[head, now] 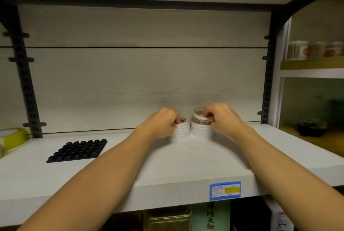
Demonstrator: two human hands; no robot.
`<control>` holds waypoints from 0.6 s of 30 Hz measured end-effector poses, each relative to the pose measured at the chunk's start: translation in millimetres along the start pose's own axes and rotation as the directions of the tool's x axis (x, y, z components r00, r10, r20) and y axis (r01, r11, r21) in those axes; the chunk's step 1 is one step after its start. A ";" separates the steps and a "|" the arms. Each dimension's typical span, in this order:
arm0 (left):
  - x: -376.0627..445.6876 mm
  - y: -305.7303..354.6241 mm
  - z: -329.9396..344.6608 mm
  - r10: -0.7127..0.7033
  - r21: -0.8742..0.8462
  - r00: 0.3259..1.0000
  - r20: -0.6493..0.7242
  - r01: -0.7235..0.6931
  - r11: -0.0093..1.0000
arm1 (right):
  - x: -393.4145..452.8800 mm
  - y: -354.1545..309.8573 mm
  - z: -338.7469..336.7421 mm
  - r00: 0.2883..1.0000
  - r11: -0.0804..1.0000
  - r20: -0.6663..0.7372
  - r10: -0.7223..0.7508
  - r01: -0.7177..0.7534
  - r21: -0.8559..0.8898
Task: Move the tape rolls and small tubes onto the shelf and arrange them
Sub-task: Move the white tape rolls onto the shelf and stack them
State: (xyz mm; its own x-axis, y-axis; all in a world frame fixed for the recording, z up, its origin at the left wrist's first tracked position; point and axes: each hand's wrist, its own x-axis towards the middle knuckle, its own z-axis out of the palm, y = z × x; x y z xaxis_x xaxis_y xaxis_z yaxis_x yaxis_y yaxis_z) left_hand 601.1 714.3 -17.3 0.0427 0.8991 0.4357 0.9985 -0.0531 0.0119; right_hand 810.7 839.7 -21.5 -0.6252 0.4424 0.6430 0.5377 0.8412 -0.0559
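Two stacks of white tape rolls stand side by side at the back of the white shelf (pixel 186 163), against the rear panel. My left hand (pixel 162 122) grips the left stack (pixel 181 130) from its left side, fingers curled over the top roll. My right hand (pixel 222 117) pinches the top roll (pixel 198 113) of the taller right stack (pixel 200 130), and that roll sits tilted. A block of small black tubes (pixel 78 150) lies on the shelf to the left.
A yellow-green tape roll (pixel 12 136) sits at the shelf's far left edge. Black slotted uprights (pixel 26 74) frame the bay. A blue price label (pixel 225 189) is on the front edge. Another shelving unit with jars (pixel 314 49) stands right.
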 end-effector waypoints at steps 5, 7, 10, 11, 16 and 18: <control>0.9 -1.1 4.2 0.002 -0.041 1.000 -0.019 -0.002 0.999 | -3.9 3.0 1.9 0.999 0.999 0.023 0.023 -0.024 0.029; 0.7 -1.7 5.6 0.010 -0.042 1.000 -0.024 -0.011 0.999 | -4.1 3.6 3.4 0.999 0.999 0.032 0.026 -0.027 0.035; -0.2 -3.1 7.6 0.029 -0.041 0.999 -0.037 -0.031 0.999 | -3.7 4.6 4.8 0.999 0.999 0.041 0.028 -0.030 0.040; -0.5 -3.6 7.9 0.033 -0.037 0.999 -0.040 -0.034 0.999 | -3.6 4.7 5.2 0.999 0.999 0.043 0.027 -0.028 0.040; 0.6 -6.9 8.4 0.029 -0.038 0.999 -0.015 -0.029 0.999 | -3.5 3.7 7.6 0.998 0.999 0.056 0.016 -0.018 0.047; 1.4 -7.4 5.4 0.025 -0.029 1.000 -0.016 -0.025 0.999 | -3.8 3.4 8.3 0.999 0.999 0.051 -0.001 -0.002 0.051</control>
State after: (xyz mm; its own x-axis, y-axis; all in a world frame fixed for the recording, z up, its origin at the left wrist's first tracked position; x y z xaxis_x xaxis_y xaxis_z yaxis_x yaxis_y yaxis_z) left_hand 593.9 718.3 -21.6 0.0670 0.8906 0.4499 0.9957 -0.0887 0.0272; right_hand 810.3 843.5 -30.5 -0.6537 0.4571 0.6031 0.5095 0.8551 -0.0959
